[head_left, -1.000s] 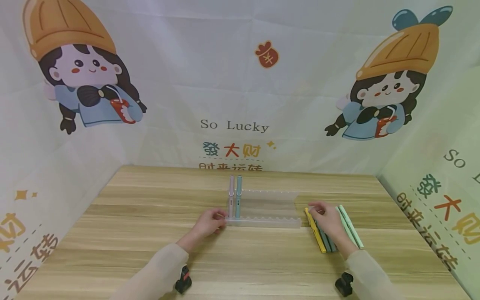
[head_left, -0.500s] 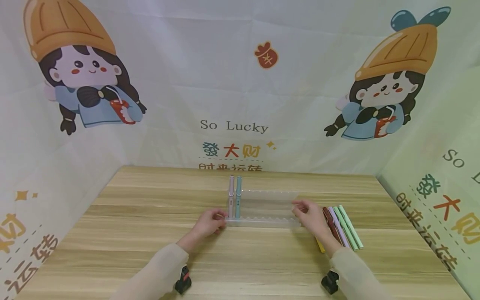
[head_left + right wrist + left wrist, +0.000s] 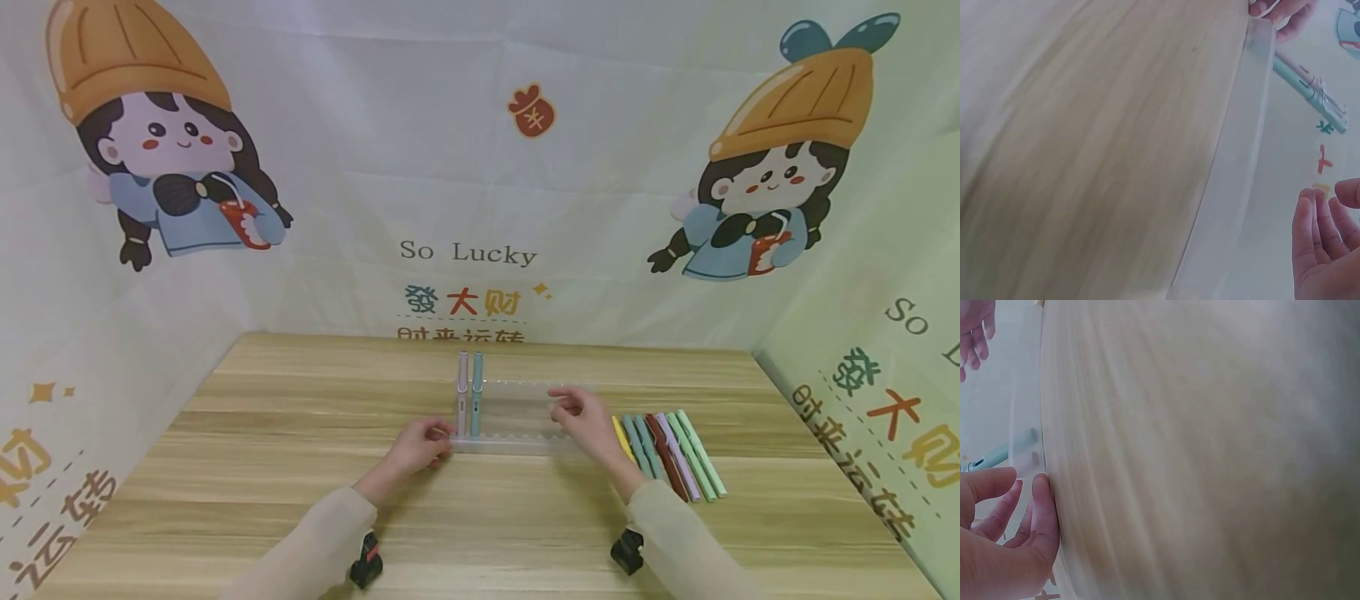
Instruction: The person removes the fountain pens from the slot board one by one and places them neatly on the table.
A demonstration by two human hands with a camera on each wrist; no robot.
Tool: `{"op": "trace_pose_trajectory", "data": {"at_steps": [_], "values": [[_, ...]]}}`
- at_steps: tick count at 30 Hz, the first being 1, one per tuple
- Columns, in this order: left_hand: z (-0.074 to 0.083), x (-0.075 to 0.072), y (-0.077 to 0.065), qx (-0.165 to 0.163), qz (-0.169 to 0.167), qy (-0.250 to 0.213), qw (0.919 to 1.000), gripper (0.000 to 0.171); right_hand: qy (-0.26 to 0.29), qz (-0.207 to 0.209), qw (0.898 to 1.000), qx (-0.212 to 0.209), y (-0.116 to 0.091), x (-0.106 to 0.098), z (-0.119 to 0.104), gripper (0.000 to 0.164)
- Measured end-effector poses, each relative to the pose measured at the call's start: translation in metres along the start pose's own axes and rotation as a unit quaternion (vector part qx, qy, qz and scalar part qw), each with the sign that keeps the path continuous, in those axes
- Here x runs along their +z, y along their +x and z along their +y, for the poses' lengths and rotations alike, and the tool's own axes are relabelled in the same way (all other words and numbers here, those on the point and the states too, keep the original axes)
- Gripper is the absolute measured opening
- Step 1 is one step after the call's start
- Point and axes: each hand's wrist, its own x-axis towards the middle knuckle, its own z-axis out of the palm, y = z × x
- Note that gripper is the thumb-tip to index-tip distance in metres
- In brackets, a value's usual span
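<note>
A clear pen stand (image 3: 517, 446) with notched edges stands on the wooden table. Two capped pens, one pale pink (image 3: 462, 400) and one blue-green (image 3: 477, 402), are upright side by side at its left end. My left hand (image 3: 418, 442) holds that end, thumb and fingertips at its corner in the left wrist view. Over the stand's right part hovers my right hand (image 3: 591, 423); in the right wrist view the fingers (image 3: 1325, 234) are loosely bent, thumb apart, with nothing between them.
Right of the stand lies a slanted row of pens: yellow (image 3: 622, 435), two grey-teal, dark red (image 3: 667, 457), lilac (image 3: 679, 457) and two mint green (image 3: 703, 454). A printed cloth (image 3: 337, 167) hangs behind the table. Each wrist carries a black camera.
My right hand has moved left from above the yellow pen, past the stand's right end, to over the stand, uncovering the row of pens. My left hand stays at the stand's left end.
</note>
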Motion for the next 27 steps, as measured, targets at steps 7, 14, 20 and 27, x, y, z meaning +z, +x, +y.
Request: {"op": "trace_pose_trajectory", "data": {"at_steps": [7, 14, 20, 27], "values": [[0.0, 0.0, 0.0, 0.002, 0.003, 0.003, 1.0, 0.015, 0.003, 0.005, 1.0, 0.0, 0.006, 0.018, -0.008, 0.024], [-0.001, 0.0, 0.0, 0.001, 0.006, 0.008, 0.9999, 0.015, 0.067, 0.001, 0.998, -0.004, 0.011, 0.037, -0.01, 0.028], [-0.001, 0.0, 0.001, 0.002, 0.004, 0.011, 0.9999, 0.015, 0.08, -0.005, 0.997, -0.011, 0.014, 0.052, -0.011, 0.033], [-0.002, -0.001, 0.0, 0.012, -0.006, 0.006, 0.9999, 0.016, 0.089, -0.02, 0.996, -0.024, 0.017, 0.064, -0.012, 0.036]]}}
